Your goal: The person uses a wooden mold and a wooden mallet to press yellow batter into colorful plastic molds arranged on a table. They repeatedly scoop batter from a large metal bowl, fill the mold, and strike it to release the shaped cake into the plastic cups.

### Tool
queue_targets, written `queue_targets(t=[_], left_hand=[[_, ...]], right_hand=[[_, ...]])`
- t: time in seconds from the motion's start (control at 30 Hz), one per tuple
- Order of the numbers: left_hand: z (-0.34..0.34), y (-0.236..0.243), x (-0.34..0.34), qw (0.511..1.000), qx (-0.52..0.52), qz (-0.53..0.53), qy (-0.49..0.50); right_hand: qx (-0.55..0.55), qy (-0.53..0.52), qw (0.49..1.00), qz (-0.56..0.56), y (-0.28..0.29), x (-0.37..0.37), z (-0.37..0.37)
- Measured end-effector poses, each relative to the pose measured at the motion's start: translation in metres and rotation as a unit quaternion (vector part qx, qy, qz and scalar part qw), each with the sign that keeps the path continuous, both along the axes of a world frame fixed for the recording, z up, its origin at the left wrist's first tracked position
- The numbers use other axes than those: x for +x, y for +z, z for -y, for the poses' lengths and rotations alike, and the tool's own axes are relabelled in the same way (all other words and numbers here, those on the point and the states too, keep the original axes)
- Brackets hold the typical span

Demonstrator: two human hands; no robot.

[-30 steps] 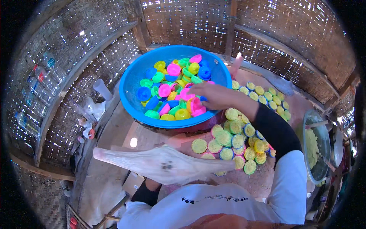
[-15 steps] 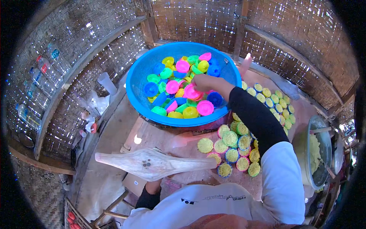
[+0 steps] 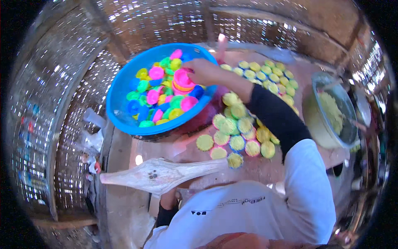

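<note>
Small plastic cups in pink, yellow, green and blue (image 3: 152,97) fill part of a wide blue basin (image 3: 118,124). My right hand (image 3: 202,71) reaches over the basin's right side, its fingers closed on the rim of a stack of pink and yellow plastic cups (image 3: 183,79). Across the front lies a pale wooden bar (image 3: 161,174) with a wide middle, tapered ends and a few dark spots. My left hand (image 3: 169,199) is low beneath this bar, close to my body; its fingers are mostly hidden.
Right of the basin stand many cups filled with a yellow-green crumbly stuff (image 3: 237,143), with more rows behind (image 3: 271,76). At the far right, a big tub (image 3: 315,124) holds a similar mass (image 3: 329,110). Woven walls (image 3: 166,25) enclose the space; plastic bags (image 3: 93,141) lie left.
My view has swung right, so the basin sits further left. My right hand has lifted a stack of pink and yellow cups slightly from the pile. My left hand stays under the bar.
</note>
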State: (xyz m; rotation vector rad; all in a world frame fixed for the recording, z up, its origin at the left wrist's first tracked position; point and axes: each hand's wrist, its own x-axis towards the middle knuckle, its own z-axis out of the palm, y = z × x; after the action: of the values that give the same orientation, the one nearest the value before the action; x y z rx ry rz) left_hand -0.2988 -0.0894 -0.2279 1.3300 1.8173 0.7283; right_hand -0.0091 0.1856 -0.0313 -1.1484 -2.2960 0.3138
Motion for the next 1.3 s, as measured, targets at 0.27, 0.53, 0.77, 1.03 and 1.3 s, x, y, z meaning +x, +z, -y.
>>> queue_targets(t=[0.27, 0.53, 0.77, 1.03, 1.3], left_hand=[[-0.051, 0.024, 0.024, 0.986, 0.123, -0.003, -0.116], [-0.097, 0.063, 0.127, 0.933, 0.256, 0.045, -0.248], [-0.090, 0.064, 0.154, 0.924, 0.260, 0.051, -0.275], [-0.092, 0.067, 0.179, 0.914, 0.282, 0.057, -0.287], [-0.033, 0.045, 0.149, 0.926, 0.257, 0.021, -0.276]], right_hand=[[-0.194, -0.188, 0.958, 0.092, -0.037, 0.144, 0.282], [-0.185, -0.414, 0.890, -0.042, -0.152, 0.119, 0.348], [-0.049, -0.447, 0.884, -0.124, -0.127, 0.177, 0.366], [-0.142, -0.501, 0.846, -0.113, -0.159, 0.176, 0.373], [-0.178, -0.528, 0.811, -0.178, -0.170, 0.233, 0.379]])
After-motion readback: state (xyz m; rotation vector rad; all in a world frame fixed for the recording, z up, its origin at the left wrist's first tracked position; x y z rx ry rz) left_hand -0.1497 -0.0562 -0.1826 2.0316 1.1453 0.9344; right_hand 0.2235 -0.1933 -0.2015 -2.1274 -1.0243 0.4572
